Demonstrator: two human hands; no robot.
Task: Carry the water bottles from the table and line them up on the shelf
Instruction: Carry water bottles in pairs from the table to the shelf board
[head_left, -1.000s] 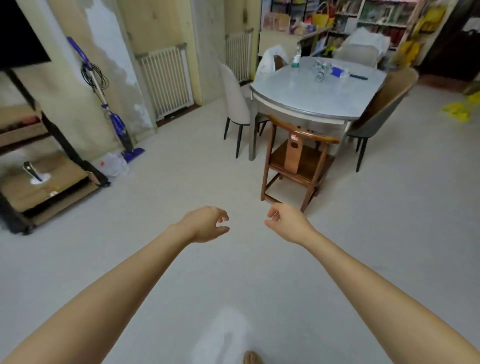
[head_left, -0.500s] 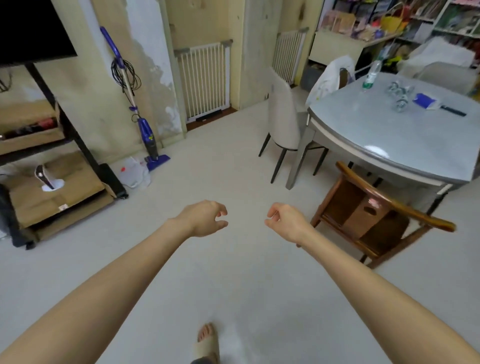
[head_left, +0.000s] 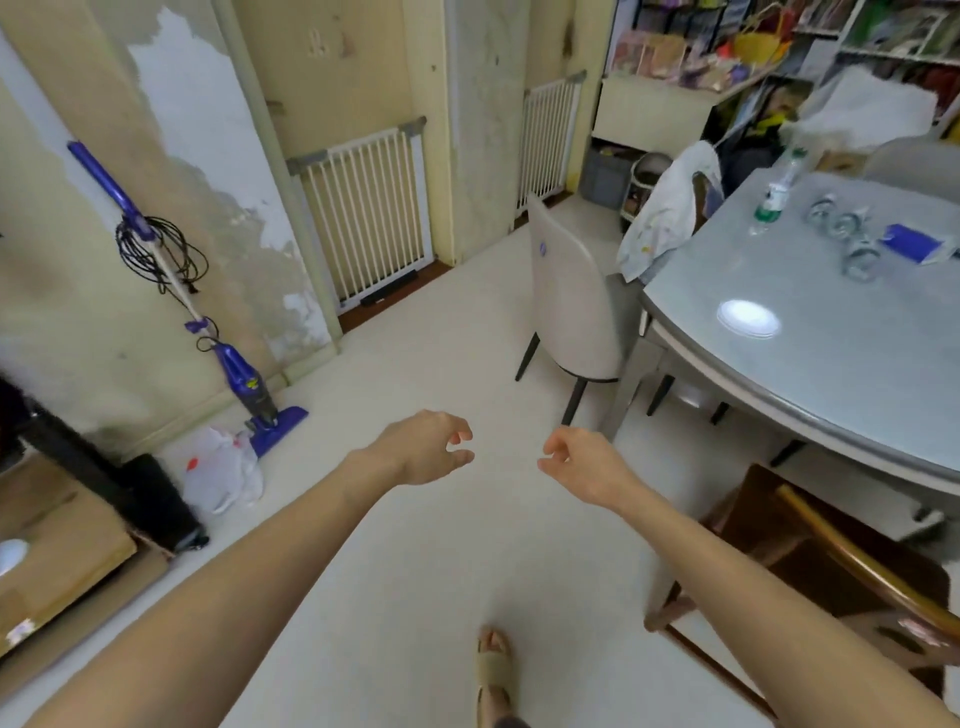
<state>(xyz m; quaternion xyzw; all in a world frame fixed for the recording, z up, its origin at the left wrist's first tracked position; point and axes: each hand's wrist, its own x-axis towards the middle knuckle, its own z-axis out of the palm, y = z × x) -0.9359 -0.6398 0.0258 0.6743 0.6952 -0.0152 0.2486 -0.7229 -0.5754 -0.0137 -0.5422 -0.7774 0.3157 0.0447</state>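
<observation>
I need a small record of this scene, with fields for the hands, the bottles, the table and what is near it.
left hand: empty, fingers loosely curled, over the floor
right hand: empty, fingers loosely curled
upright bottle: on the table, far side
lying bottles: about three, on their sides, beside a blue object
table: right of the hands
chair: at the table's left end

Grey table (head_left: 810, 374), purple vacuum (head_left: 244, 379)

A pale floor (head_left: 426, 332) is bounded by peeling walls (head_left: 171, 130); a grey table (head_left: 831, 364) is flanked by a beige chair (head_left: 571, 306).
</observation>
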